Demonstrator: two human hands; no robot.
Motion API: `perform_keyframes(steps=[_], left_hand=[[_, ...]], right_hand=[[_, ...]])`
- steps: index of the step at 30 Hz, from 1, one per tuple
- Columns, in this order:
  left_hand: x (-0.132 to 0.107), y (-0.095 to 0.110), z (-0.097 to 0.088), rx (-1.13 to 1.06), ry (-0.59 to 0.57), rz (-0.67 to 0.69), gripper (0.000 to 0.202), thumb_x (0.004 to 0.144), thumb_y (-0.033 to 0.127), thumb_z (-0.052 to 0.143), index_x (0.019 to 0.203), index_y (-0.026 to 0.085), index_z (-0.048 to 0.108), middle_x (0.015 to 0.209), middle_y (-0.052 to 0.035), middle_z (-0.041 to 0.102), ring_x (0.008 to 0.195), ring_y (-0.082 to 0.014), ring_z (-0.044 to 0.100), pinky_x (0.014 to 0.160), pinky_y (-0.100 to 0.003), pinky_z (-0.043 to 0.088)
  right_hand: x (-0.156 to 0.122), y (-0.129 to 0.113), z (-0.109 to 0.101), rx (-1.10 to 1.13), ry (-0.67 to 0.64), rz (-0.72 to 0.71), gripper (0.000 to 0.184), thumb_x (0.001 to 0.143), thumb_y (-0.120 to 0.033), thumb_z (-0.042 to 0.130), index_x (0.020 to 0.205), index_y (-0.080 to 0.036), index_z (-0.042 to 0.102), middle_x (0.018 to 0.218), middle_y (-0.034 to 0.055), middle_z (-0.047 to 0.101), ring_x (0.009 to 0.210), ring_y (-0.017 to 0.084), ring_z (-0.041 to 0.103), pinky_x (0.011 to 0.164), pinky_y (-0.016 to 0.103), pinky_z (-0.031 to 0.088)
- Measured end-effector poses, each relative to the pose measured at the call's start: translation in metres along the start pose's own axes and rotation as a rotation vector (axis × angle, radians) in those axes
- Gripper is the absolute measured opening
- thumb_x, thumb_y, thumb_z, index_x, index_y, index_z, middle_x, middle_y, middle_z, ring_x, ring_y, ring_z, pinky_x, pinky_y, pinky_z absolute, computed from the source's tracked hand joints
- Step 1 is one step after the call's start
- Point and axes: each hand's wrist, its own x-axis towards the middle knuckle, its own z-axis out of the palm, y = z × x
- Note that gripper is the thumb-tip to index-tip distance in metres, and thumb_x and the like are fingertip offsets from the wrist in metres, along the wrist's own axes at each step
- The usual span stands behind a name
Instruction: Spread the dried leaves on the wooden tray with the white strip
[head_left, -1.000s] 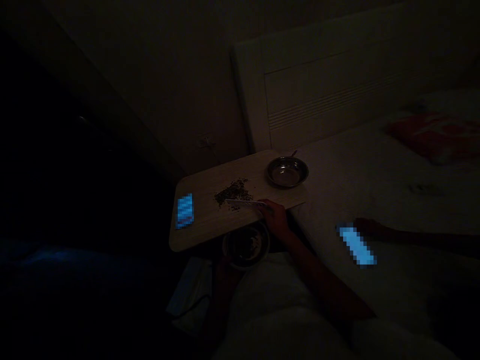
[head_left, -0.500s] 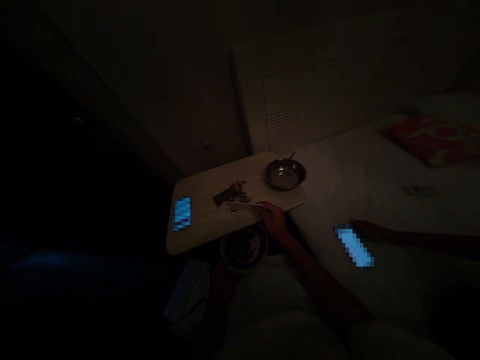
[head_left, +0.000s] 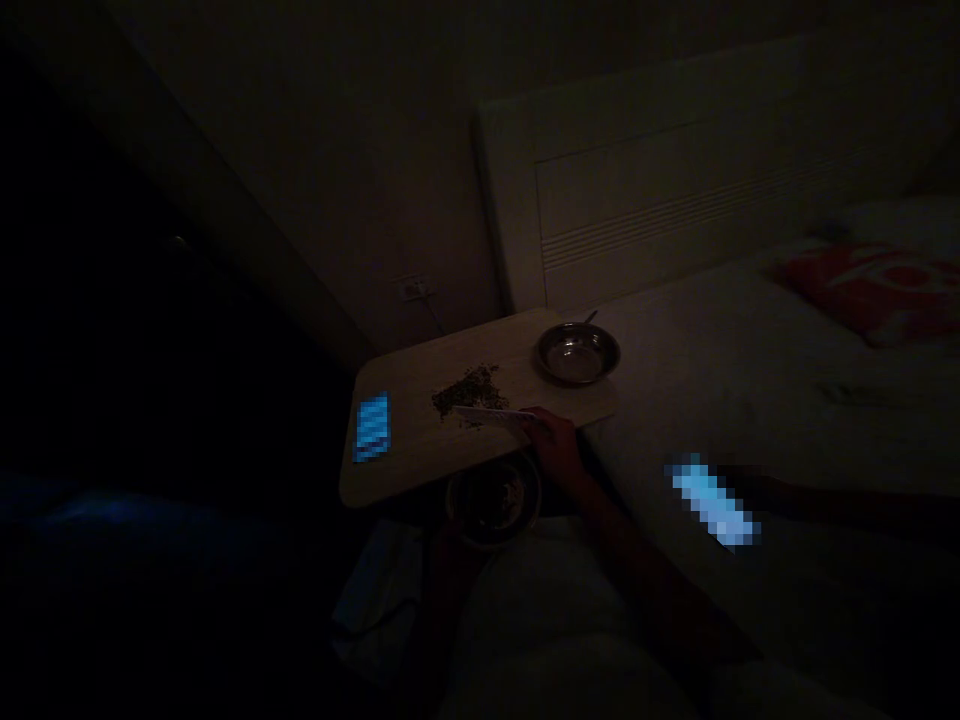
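Observation:
My right hand (head_left: 556, 440) is closed on a thin, flat, pale strip (head_left: 491, 415), whose exact kind the dark hides. The strip's far end touches the near side of a loose heap of small dark bits (head_left: 472, 388) on a light wooden tabletop (head_left: 420, 455). Below the table's near edge my left hand (head_left: 452, 548) grips the near left rim of a round bowl (head_left: 537, 500). Its fingers are mostly lost in shadow. Dark contents with lighter patches show inside the bowl.
A metal bowl (head_left: 577, 354) with a utensil handle behind it stands at the table's right corner. A lit phone (head_left: 373, 427) lies at the left end. On the bed (head_left: 675, 330) to the right, another person's hand holds a lit phone (head_left: 716, 503). A red patterned pillow (head_left: 862, 290) lies farther back.
The whole view has shifted slightly, so things sit a little farther right. My right hand keeps the strip at the heap, and my left hand stays at the bowl.

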Motion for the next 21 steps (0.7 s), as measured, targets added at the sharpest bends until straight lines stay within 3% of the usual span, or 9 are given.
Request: perform_keyframes(steps=[5, 8, 14, 21], left_hand=[[-0.003, -0.001, -0.006, 0.026, 0.044, -0.022, 0.043, 0.075, 0.017, 0.058, 0.117, 0.018, 0.067, 0.115, -0.0118, 0.071, 0.119, -0.0345, 0.058, 0.107, -0.054, 0.038], [-0.002, -0.003, -0.008, 0.015, 0.034, 0.017, 0.048, 0.075, 0.017, 0.057, 0.122, 0.019, 0.064, 0.116, -0.0116, 0.071, 0.120, -0.0354, 0.057, 0.105, -0.056, 0.040], [0.002, -0.003, -0.012, 0.040, 0.124, 0.000, 0.032, 0.075, 0.015, 0.058, 0.105, 0.011, 0.070, 0.100, -0.0135, 0.075, 0.110, -0.0334, 0.063, 0.105, -0.051, 0.041], [-0.003, -0.001, -0.003, -0.010, 0.031, -0.002, 0.039, 0.074, 0.014, 0.057, 0.112, 0.012, 0.068, 0.107, -0.0135, 0.074, 0.112, -0.0334, 0.063, 0.107, -0.052, 0.038]], right_hand=[[0.005, 0.008, -0.005, 0.035, 0.191, 0.109, 0.026, 0.081, -0.039, 0.063, 0.095, -0.019, 0.071, 0.093, 0.0061, 0.073, 0.087, 0.023, 0.066, 0.081, 0.036, 0.052], [0.007, 0.011, -0.008, 0.050, 0.185, 0.127, 0.029, 0.080, -0.041, 0.063, 0.096, -0.018, 0.071, 0.093, 0.0061, 0.073, 0.087, 0.023, 0.065, 0.081, 0.036, 0.052], [0.003, 0.011, -0.008, 0.016, 0.117, 0.102, 0.026, 0.082, -0.041, 0.061, 0.095, -0.020, 0.071, 0.092, 0.0049, 0.073, 0.084, 0.022, 0.065, 0.079, 0.035, 0.051], [0.002, 0.007, -0.008, 0.019, 0.108, 0.091, 0.027, 0.083, -0.042, 0.061, 0.095, -0.019, 0.070, 0.091, 0.0052, 0.073, 0.084, 0.022, 0.065, 0.077, 0.034, 0.051]])
